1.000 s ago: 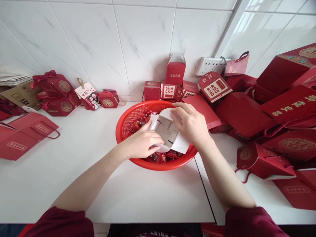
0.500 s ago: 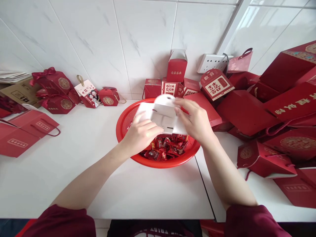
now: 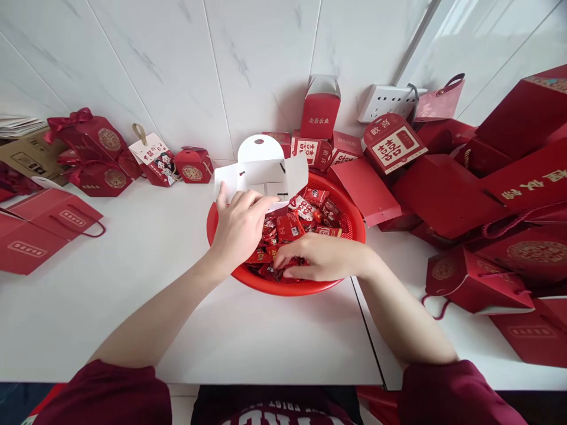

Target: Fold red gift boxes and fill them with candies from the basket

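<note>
An open gift box (image 3: 264, 172) with a white inside rests over the back left of a red plastic basket (image 3: 211, 231). Its flaps are spread, and small folded panels show at its bottom. My left hand (image 3: 241, 221) grips the box by its near side. Red-wrapped candies (image 3: 290, 225) fill the basket. Down among them is my right hand (image 3: 319, 258), fingers bent and thumb apart from them, touching the wrappers at the front. No candy is visibly pinched between its fingertips.
Red gift boxes (image 3: 447, 189) are heaped on the right. Several smaller boxes (image 3: 321, 112) stand behind the basket by a white power strip (image 3: 390, 101). More boxes (image 3: 106, 147) and a red carton (image 3: 48, 227) stand at left on the white table (image 3: 146, 254). A tiled wall closes the back.
The box has shifted back and left in my left hand and its opening now faces up. My right hand has let go of the box and come down into the candies.
</note>
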`<state>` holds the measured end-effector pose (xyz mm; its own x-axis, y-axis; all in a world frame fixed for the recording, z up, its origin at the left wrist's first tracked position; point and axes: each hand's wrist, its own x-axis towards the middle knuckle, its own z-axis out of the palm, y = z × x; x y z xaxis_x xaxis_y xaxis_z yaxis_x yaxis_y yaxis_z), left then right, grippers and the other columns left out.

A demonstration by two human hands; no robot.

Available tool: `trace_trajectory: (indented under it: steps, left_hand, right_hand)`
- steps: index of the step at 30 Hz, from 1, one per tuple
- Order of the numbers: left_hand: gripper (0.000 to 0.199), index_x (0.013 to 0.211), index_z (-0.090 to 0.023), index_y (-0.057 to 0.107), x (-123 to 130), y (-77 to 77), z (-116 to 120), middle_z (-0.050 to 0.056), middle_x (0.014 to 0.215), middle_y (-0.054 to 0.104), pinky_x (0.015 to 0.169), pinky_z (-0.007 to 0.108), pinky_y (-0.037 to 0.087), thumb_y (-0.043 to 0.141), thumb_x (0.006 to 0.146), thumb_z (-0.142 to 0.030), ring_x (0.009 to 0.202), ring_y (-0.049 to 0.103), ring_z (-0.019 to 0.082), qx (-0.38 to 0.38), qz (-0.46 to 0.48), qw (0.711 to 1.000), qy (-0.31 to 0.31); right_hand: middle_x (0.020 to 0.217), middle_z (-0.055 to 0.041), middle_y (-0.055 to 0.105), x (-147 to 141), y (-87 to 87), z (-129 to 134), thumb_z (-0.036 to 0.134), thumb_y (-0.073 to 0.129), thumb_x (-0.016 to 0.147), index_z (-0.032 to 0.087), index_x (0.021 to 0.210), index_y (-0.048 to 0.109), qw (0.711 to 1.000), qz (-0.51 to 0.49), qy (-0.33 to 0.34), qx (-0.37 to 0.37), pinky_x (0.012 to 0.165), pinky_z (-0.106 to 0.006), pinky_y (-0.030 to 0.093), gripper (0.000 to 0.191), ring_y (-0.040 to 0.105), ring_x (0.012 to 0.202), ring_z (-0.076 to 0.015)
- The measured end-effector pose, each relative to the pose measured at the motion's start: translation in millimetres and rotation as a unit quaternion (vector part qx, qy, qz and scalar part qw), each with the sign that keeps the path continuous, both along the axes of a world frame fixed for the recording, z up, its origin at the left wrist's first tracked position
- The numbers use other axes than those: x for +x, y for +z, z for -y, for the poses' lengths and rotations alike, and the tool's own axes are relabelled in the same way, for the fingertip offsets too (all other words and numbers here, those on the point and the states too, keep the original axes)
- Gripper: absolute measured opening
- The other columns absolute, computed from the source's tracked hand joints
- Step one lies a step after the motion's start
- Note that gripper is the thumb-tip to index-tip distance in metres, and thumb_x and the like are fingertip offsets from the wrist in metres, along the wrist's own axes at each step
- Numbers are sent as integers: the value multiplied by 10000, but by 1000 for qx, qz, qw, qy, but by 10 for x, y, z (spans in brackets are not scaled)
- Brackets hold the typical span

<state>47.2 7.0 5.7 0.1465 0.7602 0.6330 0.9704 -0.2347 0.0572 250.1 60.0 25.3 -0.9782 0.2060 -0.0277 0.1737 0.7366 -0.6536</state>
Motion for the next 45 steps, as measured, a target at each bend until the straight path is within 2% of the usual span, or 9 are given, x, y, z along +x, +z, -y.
trace_trajectory:
  steps: [3, 10, 16, 22, 25, 32, 37, 42, 45]
  left_hand:
    - [373, 1197, -276, 658, -10, -6, -12, 22, 983, 649, 1220, 580, 121, 378, 995, -133, 957, 606, 206, -26, 10, 1000, -7]
    - [422, 1253, -248, 630, -16, -17, -19, 23, 1007, 634, 1225, 584, 110, 351, 980, -88, 968, 615, 193, -66, 17, 998, -17]
    - [448, 1336, -230, 591, -25, -28, -29, 24, 977, 635, 1228, 567, 137, 344, 987, -97, 955, 621, 181, -58, 20, 998, -22]
    - [460, 1331, -256, 603, -34, -49, -33, 25, 994, 636, 1215, 561, 168, 356, 981, -89, 960, 624, 180, -42, 19, 999, -17]
    - [455, 1325, -253, 609, -31, -52, -32, 28, 998, 638, 1209, 559, 180, 364, 978, -89, 960, 628, 182, -47, 18, 999, -18]
    - [427, 1293, -252, 631, -8, -29, -27, 21, 1020, 639, 1218, 531, 168, 367, 991, -106, 937, 640, 164, -59, 33, 997, -40]
    - [389, 1245, -256, 661, -3, -18, -28, 9, 985, 643, 1222, 502, 170, 385, 1000, -132, 900, 640, 150, -64, 31, 995, -69]
    - [378, 1234, -246, 668, 4, -16, -23, 7, 975, 641, 1224, 511, 161, 382, 1008, -145, 861, 632, 142, -77, 31, 994, -76]
    - [378, 1237, -252, 662, 12, -4, -22, 9, 993, 645, 1224, 507, 163, 380, 1009, -144, 900, 626, 149, -87, 32, 993, -78]
  right_hand:
    - [1060, 4, 751, -42, -84, -15, 187, 605, 900, 237, 1092, 708, 999, 52, 8, 2, 826, -264, 493, 223, 690, 929, -168]
    - [1191, -7, 691, 60, -84, -93, 25, 659, 741, 247, 1166, 655, 986, 127, -93, 62, 850, -269, 491, 480, 654, 1026, -192]
    - [1290, -77, 653, 121, -114, -296, 151, 694, 744, 202, 1301, 592, 961, 200, -154, 113, 884, -327, 493, 568, 625, 1135, -279]
    - [1139, -92, 717, 150, -86, -269, 83, 549, 833, 199, 1212, 646, 942, 226, -176, 172, 801, -343, 478, 408, 674, 1033, -285]
    - [1096, -96, 721, 87, -54, -150, 154, 543, 885, 191, 1159, 650, 953, 186, -151, 183, 746, -339, 461, 297, 673, 992, -283]
    - [1014, -60, 707, -87, -179, -76, 182, 638, 815, 203, 1056, 661, 983, 169, -37, 70, 632, -269, 426, 244, 641, 848, -207]
    - [909, -42, 719, -51, -165, -123, 130, 526, 869, 197, 926, 701, 983, 152, -60, 84, 648, -271, 406, 196, 624, 786, -178]
    - [950, -48, 725, -88, -176, -71, 270, 641, 840, 208, 1035, 708, 985, 156, -40, 57, 606, -267, 398, 215, 633, 792, -192]
    - [896, -50, 722, -125, -208, -66, 190, 606, 848, 198, 979, 718, 982, 161, -52, 82, 587, -267, 383, 172, 622, 740, -179]
